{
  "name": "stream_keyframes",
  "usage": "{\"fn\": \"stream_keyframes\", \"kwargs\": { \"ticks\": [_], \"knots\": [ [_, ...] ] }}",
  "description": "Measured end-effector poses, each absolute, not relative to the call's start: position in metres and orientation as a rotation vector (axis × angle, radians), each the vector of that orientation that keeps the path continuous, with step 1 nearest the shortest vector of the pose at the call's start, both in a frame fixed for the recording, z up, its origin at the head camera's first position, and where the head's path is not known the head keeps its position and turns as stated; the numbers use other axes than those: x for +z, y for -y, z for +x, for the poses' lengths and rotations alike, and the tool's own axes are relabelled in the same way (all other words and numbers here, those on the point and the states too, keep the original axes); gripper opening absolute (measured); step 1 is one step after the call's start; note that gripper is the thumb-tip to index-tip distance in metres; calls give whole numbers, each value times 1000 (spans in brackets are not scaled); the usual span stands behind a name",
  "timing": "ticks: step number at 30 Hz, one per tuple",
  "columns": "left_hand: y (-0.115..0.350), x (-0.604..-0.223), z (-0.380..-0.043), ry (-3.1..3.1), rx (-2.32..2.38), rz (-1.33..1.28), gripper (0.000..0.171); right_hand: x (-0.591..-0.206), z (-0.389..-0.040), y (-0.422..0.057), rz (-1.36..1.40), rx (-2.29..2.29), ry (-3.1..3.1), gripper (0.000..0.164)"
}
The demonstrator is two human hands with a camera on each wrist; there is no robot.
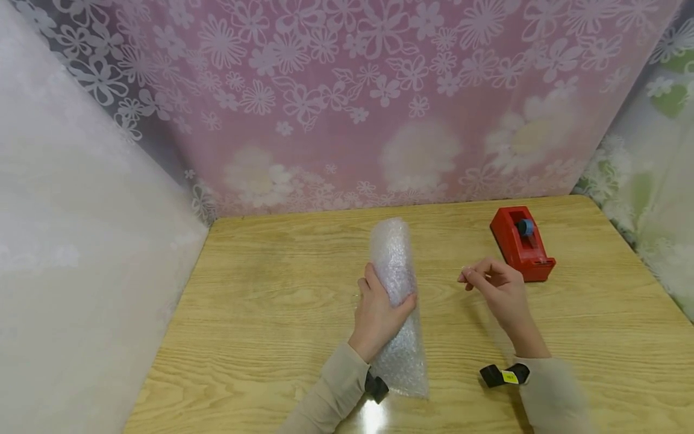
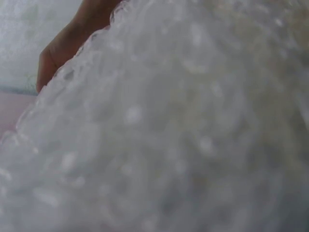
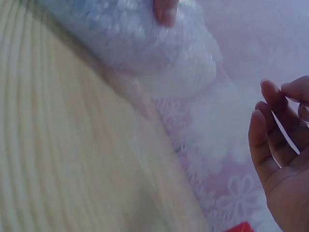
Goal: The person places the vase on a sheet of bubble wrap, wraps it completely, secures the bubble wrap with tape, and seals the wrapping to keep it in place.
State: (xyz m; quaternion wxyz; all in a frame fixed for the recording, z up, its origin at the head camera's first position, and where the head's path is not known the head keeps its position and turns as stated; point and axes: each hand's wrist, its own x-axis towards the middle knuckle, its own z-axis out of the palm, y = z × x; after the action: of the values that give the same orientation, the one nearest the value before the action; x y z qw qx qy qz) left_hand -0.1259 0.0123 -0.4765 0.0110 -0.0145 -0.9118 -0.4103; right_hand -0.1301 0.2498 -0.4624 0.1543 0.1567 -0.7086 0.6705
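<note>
A roll of clear bubble wrap (image 1: 398,265) stretches front to back over the middle of the table. My left hand (image 1: 379,316) grips it from the left, thumb on the right side and fingers on the far left. Bubble wrap (image 2: 159,125) fills most of the left wrist view, with part of the left hand (image 2: 72,41) behind it. To the right, my right hand (image 1: 501,292) is raised, thumb and index fingertip pinching a small, barely visible strip of clear tape (image 1: 465,269). The right wrist view shows this hand (image 3: 285,159) with its other fingers loosely bent.
Behind the right hand, a red tape dispenser (image 1: 509,238) with a blue-cored roll stands at the back right of the wooden table (image 1: 271,301). A pink floral curtain (image 1: 325,120) hangs along the back edge, with pale sheets (image 1: 81,241) at the sides.
</note>
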Motion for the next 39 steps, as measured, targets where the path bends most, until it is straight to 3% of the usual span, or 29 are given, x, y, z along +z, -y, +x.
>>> {"fn": "stream_keyframes", "kwargs": {
  "ticks": [18, 30, 39],
  "knots": [
    [-13, -474, -125, 2849, -1287, -35, 107, -450, -143, -211, 803, 1806, 2202, 29],
    [-12, -476, -126, 2848, -1267, -57, 105, -446, -148, -191, 793, 1978, 2021, 27],
    [-11, -475, -126, 2846, -1250, -59, 103, -442, -151, -165, 537, 2185, 1973, 21]
  ]
}}
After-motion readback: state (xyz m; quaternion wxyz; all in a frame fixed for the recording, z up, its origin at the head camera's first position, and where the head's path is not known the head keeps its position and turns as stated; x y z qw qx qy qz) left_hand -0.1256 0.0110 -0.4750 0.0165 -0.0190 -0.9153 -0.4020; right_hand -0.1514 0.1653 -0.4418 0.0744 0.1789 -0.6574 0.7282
